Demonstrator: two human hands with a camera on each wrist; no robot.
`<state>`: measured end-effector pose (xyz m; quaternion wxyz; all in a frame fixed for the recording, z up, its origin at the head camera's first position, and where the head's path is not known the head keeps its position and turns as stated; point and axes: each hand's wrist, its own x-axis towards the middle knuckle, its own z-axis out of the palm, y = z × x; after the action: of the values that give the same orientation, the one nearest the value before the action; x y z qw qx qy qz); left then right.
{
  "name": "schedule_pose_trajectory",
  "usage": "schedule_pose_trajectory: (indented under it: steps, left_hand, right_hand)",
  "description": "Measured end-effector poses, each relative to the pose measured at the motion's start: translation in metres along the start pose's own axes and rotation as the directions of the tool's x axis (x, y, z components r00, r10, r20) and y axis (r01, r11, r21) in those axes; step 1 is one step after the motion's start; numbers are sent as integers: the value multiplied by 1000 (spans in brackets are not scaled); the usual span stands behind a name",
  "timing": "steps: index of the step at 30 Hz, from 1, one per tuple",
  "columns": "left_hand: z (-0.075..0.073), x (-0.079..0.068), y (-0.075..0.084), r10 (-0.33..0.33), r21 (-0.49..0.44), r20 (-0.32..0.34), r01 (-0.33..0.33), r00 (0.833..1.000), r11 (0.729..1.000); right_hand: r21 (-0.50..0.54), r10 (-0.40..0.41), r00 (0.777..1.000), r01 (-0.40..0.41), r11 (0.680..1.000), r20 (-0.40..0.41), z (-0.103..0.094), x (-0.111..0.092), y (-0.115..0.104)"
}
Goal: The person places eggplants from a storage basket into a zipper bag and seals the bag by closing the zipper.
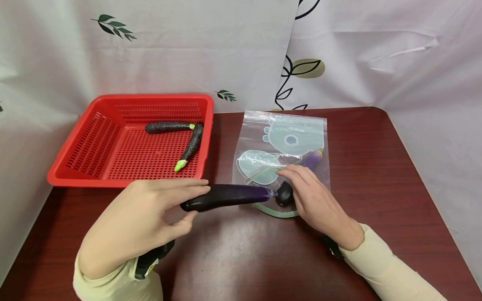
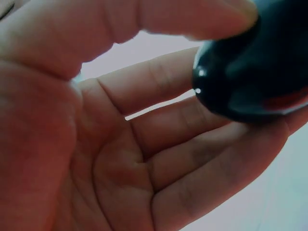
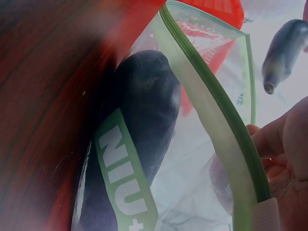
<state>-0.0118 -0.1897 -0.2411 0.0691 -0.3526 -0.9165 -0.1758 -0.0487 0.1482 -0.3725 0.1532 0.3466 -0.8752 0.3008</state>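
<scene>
My left hand (image 1: 147,213) holds a long dark purple eggplant (image 1: 233,196) by its rounded dark end, between thumb and fingers. The eggplant lies level above the table, its paler end pointing right towards a clear zip bag (image 1: 256,129). In the left wrist view the eggplant's glossy end (image 2: 240,82) sits against the fingertips. My right hand (image 1: 316,200) pinches the edge of the bag's mouth, where the green zip strip (image 3: 211,91) stands raised. Inside the bag lies another eggplant (image 3: 144,91), partly behind a green printed label; in the head view my right hand covers its middle.
To the left stands a red plastic basket (image 1: 56,175) holding two slim, dark, rough-skinned vegetables (image 1: 193,140) with bright green ends. A white curtain (image 1: 169,50) with leaf prints hangs behind the dark red wooden table (image 1: 376,167).
</scene>
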Motion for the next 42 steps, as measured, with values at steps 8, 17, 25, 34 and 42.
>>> schedule_pose_trajectory:
  steps: [8,17,25,34,42]
  left_hand:
    - [8,8,4,41,32,-7,-41,999,999]
    - [18,14,8,71,83,-11,-70,997,994]
    - [24,19,12,86,97,4,-86,996,992]
    - [30,24,17,110,119,25,-112,994,987]
    - [36,30,22,113,145,28,-116,993,983]
  right_hand:
    - [4,1,1000,-1,1000,0,0,0,0]
    - [8,7,1000,-7,1000,6,0,0,-1]
    - [7,3,1000,-3,1000,4,0,-1,-1]
    - [7,4,1000,-5,1000,10,0,0,-2]
    - [8,-1,1000,1,1000,5,0,-1,-1]
